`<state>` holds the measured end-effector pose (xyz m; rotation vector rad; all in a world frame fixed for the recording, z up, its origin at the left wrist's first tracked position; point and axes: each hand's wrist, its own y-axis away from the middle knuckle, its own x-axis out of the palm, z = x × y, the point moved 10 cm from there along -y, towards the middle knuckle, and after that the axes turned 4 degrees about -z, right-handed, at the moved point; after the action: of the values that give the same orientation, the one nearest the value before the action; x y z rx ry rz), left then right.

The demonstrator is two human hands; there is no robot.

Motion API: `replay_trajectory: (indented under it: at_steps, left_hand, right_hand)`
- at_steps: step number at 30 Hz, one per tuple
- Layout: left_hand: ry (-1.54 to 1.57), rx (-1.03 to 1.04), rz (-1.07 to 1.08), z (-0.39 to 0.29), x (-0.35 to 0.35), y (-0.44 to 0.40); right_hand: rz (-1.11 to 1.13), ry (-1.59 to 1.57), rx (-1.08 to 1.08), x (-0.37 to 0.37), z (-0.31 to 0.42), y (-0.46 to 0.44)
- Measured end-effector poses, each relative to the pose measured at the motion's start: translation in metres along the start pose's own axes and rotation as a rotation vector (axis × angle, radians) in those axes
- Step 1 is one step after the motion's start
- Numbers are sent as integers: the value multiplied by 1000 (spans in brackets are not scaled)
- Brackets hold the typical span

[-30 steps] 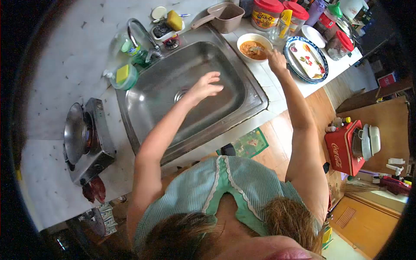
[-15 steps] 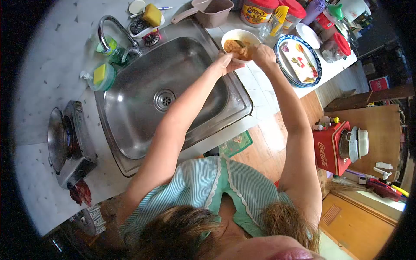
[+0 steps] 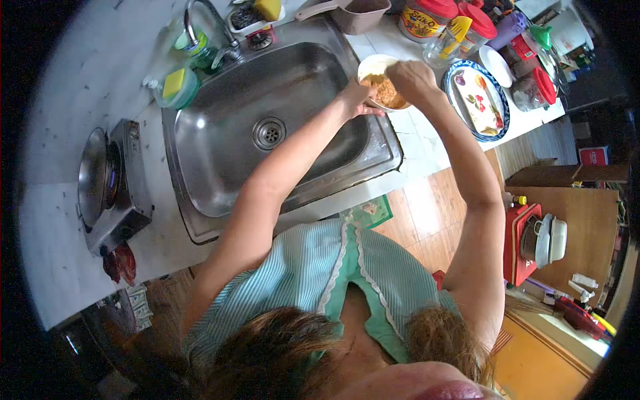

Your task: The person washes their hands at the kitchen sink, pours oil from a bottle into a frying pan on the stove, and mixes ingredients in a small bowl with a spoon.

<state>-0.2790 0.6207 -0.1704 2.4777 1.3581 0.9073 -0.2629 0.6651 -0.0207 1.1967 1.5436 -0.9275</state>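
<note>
A white bowl [image 3: 375, 65] with an orange-brown mixture [image 3: 387, 93] stands at the right edge of the sink, slightly tilted. My left hand [image 3: 359, 99] grips its near left rim, thumb inside the edge and fingers beneath. Over the bowl's right side, my right hand [image 3: 415, 81] is closed; the spoon seen earlier is hidden by it now. Just right of that hand lies a floral dish [image 3: 477, 100] on a blue-rimmed plate [image 3: 503, 127].
The steel sink [image 3: 267, 87] has a faucet [image 3: 210, 20] behind it. A gas stove with a pan [image 3: 93, 177] is at left. Behind the bowl stand a saucepan [image 3: 360, 15], a glass with a yellow fork [image 3: 457, 32] and red-lidded jars [image 3: 427, 20].
My left hand has come from over the sink to the bowl and taken hold of it. My right hand has moved from the bowl's right side to over it. The view has shifted.
</note>
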Motion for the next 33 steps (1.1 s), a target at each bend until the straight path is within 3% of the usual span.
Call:
replay_trajectory:
  at_steps: [3,8,11,13,16,20,24,27,33]
  left_hand:
    - [-16,-33,1,-1,-22,27]
    - [105,-119,102,12,-49,70]
    - [123,-123,12,5,-78,108]
    - [161,-52,-53,-3,-104,132]
    - [148,49,-167,-4,-139,165]
    - [214,138,-222,-7,-180,220]
    - [240,112,-294,4,-232,272]
    - [257,177,-351,1,-263,318]
    - [386,210,-467,32,-346,394]
  right_hand:
    - [40,47,-138,-10,13,24]
    - [-330,57,-231,-34,28,7]
    - [-227,54,-228,-24,56,3]
    - [7,39,-216,-29,86,16]
    - [87,-95,-313,-40,146,28]
    - [-113,-483,-247,-43,174,-5]
    - [-213,-269,-210,-75,236,-15]
    - [-106,-208,-275,-57,301,-16]
    - [-118,-431,-467,-89,405,5]
